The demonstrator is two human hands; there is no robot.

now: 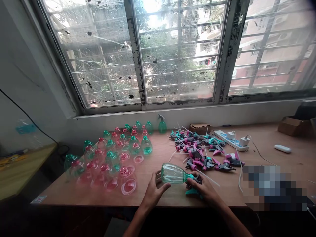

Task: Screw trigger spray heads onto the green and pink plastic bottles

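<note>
A clear green bottle [173, 173] lies on its side in the air above the table's front edge, with its base to the left. My left hand [155, 189] curves round its base end, thumb below and fingers behind. At the neck, my right hand [202, 187] is closed on a teal and dark grey spray head [191, 192], which meets the bottle's mouth. Whether its collar is fully seated I cannot tell. Beyond my hands lies a heap of loose spray heads [195, 148] in pink, teal and grey, with thin tubes sticking out.
Several open pink bottles [123, 159] and green bottles [146, 144] stand on the left of the table [158, 154]. One green bottle with a spray head [162, 125] stands by the wall. A power strip [232, 141] with cables and a cardboard box [295, 125] are at the right.
</note>
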